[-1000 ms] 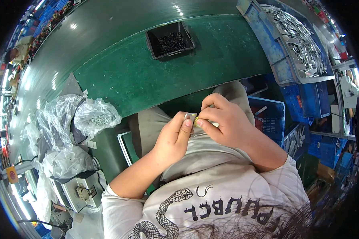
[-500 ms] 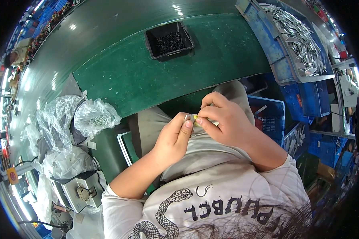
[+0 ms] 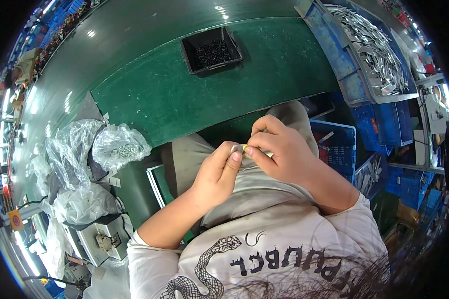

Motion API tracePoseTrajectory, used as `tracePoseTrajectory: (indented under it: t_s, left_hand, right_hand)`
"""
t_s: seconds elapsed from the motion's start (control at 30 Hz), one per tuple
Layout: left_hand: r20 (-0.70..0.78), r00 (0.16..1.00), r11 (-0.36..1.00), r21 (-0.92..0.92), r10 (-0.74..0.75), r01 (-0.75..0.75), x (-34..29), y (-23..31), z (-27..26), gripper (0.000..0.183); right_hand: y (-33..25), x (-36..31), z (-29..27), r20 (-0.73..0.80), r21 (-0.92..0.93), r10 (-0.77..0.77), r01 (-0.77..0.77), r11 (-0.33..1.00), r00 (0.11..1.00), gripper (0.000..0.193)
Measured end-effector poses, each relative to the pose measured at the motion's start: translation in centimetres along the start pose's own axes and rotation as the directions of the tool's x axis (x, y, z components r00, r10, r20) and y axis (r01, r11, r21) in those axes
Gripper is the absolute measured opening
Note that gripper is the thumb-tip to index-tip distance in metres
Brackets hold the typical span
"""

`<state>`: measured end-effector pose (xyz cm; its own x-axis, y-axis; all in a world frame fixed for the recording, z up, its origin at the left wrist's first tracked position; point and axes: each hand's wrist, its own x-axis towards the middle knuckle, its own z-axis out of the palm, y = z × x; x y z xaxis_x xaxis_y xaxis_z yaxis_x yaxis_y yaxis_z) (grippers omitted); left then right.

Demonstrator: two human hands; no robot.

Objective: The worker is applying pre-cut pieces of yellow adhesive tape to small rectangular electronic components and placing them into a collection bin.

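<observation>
Fingers of the left hand [image 3: 218, 172] and right hand [image 3: 279, 149] close together on a small pale part [image 3: 243, 149], mostly hidden, held above the lap; black tray [image 3: 212, 50] on the green tabletop [image 3: 149, 94] holds dark bits; blue bin [image 3: 364, 55] holds metal strips; nothing has shifted since the earlier frame.
</observation>
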<state>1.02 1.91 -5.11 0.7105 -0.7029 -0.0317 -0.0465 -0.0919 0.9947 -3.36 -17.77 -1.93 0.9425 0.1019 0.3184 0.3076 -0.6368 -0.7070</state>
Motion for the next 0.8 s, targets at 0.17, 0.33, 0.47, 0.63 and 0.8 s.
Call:
tracePoseTrajectory:
  t_s: [0.17, 0.33, 0.47, 0.63, 0.8]
  left_hand:
    - [-0.036, 0.998, 0.999, 0.014, -0.050, 0.050, 0.0, 0.4, 0.2, 0.016]
    - [-0.061, 0.998, 0.995, 0.100, -0.014, 0.020, 0.0, 0.0, -0.1, 0.017]
    - [-0.098, 0.995, 0.998, 0.056, 0.026, -0.021, 0.2, -0.2, 0.0, 0.020]
    - [-0.105, 0.987, 0.979, -0.181, -0.119, 0.098, -0.1, -0.8, 0.1, 0.022]
    - [-0.075, 0.958, 0.867, -0.451, -0.277, 0.215, 0.4, -0.3, -0.2, 0.022]
  right_hand:
    - [0.0, -0.1, 0.3, -0.004, 0.011, 0.011, -0.011, 1.000, 1.000, 0.007]
    - [-0.6, -0.1, 0.4, 0.004, 0.059, 0.097, -0.097, 0.993, 0.995, 0.008]
    - [-0.8, -0.2, 0.3, 0.023, 0.046, 0.114, -0.115, 0.992, 0.993, 0.014]
    - [-1.0, -0.2, 0.1, -0.017, 0.070, 0.079, -0.078, 0.994, 0.997, 0.033]
    - [-0.7, -0.8, -0.4, 0.020, 0.065, -0.020, 0.019, 0.998, 1.000, 0.033]
